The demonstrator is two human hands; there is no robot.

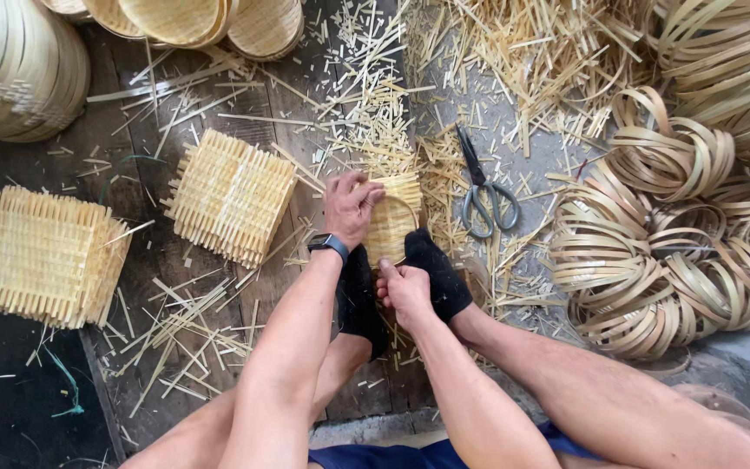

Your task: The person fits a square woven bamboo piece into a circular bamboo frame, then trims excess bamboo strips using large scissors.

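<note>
the floor (132, 252) is dark wooden boards on the left and grey concrete on the right. grey scissors (483, 189) lie on the concrete. right of the scissors sit piles of coiled bamboo strip rings (653, 260). left of the scissors lie two stacks of woven bamboo mats (229, 195) (43, 256). loose bamboo offcuts (375, 104) are scattered all round the scissors.

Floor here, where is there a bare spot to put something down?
Barest is the dark mat at lower left, below the big woven stack. Some open planks lie between that stack and the smaller stack. Around the scissors and bamboo strip coils it is crowded with offcuts.
</note>
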